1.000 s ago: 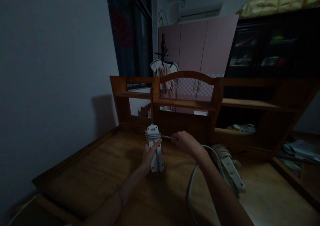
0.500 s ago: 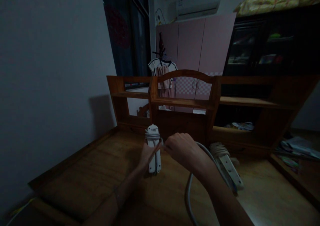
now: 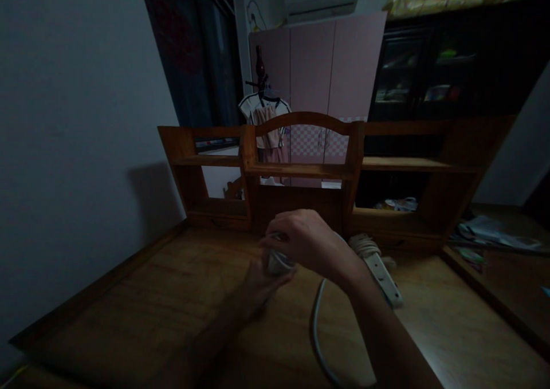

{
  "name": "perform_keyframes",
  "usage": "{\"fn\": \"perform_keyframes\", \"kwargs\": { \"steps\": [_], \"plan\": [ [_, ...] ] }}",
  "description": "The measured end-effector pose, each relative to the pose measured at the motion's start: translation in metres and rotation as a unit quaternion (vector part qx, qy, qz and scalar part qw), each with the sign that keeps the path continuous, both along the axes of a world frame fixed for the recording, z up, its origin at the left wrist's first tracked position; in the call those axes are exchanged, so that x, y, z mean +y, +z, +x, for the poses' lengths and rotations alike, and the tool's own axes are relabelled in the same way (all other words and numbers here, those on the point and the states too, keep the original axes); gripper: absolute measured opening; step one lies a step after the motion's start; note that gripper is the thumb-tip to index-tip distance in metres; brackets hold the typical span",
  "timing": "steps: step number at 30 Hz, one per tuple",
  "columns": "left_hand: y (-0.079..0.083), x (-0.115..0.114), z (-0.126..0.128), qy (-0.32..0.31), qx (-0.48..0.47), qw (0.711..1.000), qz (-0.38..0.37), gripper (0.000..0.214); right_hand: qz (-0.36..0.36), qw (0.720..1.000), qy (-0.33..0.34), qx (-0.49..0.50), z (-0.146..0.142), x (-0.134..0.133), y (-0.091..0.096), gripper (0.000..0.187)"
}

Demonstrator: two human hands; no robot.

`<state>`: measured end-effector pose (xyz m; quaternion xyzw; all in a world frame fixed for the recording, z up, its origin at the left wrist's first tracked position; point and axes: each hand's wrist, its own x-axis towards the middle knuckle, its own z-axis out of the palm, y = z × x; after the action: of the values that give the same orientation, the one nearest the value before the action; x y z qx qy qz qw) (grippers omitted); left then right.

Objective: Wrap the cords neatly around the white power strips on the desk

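Observation:
My left hand (image 3: 261, 283) is closed around a white power strip (image 3: 278, 263), now tipped so that mostly one end faces me. Over its top, my right hand (image 3: 307, 237) grips the grey cord (image 3: 317, 314), its fingers curled at the strip. The hand hides part of the wraps. From behind my right wrist the cord loops down to the bottom edge of the view. A second power strip (image 3: 384, 277), with its own cord (image 3: 363, 246) wound round one end, lies on the table right of my right forearm.
The wooden tabletop (image 3: 141, 314) spreads beneath my hands. Along its back stands a wooden shelf unit (image 3: 301, 171) with small drawers. A wall (image 3: 77, 148) borders the left side. Papers (image 3: 494, 234) lie on a surface at the right.
The power strip has turned from lengthwise view to end-on in my left hand. My right hand has moved left, over the strip, with the cord. The whole view has shifted slightly.

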<state>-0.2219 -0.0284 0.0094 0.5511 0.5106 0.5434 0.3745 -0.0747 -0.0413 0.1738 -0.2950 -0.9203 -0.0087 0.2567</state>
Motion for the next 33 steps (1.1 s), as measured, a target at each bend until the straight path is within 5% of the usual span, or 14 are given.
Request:
{"fn": "perform_keyframes", "kwargs": {
  "steps": [3,7,14,19,24,33],
  "plan": [
    [0.001,-0.008,0.008,-0.112,0.202,0.971,0.065,0.036,-0.066,0.996,0.020,0.048,0.011,0.018,-0.006,0.025],
    [0.007,-0.017,0.010,-0.189,0.255,0.939,0.130,0.044,-0.186,0.977,0.070,0.071,0.016,0.046,-0.024,0.037],
    [-0.012,-0.006,-0.004,-0.087,0.312,0.924,0.204,0.047,-0.325,0.940,0.055,0.092,0.018,0.087,-0.061,0.051],
    [-0.019,0.003,-0.009,-0.151,0.382,0.881,0.236,0.050,-0.336,0.936,0.074,0.072,0.016,0.103,-0.079,0.049],
    [-0.010,0.003,-0.011,-0.060,0.344,0.912,0.213,0.051,-0.342,0.932,0.064,0.101,0.023,0.119,-0.092,0.049],
    [0.006,0.008,-0.009,0.074,0.075,0.987,0.122,0.064,-0.257,0.966,0.017,0.032,0.016,0.138,-0.114,0.035]
  ]
}}
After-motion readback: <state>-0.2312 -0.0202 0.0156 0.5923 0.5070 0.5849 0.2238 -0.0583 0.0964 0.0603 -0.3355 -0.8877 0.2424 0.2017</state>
